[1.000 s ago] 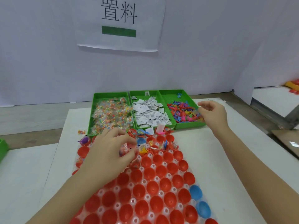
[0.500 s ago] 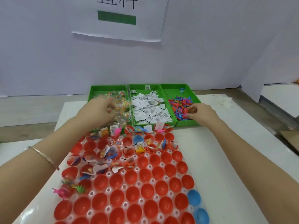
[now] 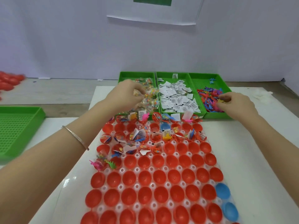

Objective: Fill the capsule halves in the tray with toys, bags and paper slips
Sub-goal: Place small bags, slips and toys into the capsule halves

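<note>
A clear tray [image 3: 165,168] holds rows of red capsule halves [image 3: 159,175] and a few blue ones [image 3: 223,190]. The far rows hold toys, bags and paper slips; the near rows are hollow. Behind it stand three green bins: clear bags [image 3: 150,94], paper slips [image 3: 174,97] and small coloured toys [image 3: 208,98]. My left hand [image 3: 126,94] is in the bag bin, fingers curled around a clear bag. My right hand [image 3: 236,103] is over the toy bin, pinching a small yellow toy [image 3: 220,101].
An empty green bin [image 3: 16,126] sits at the left edge. A pile of red capsule halves [image 3: 8,81] lies far left. A white mat [image 3: 258,143] lies under the tray. A paper sign [image 3: 152,12] hangs on the back wall.
My left hand left the tray's far rows and reached into the bag bin. My right hand dropped into the toy bin and pinched a toy. The view tilted down and leftward.
</note>
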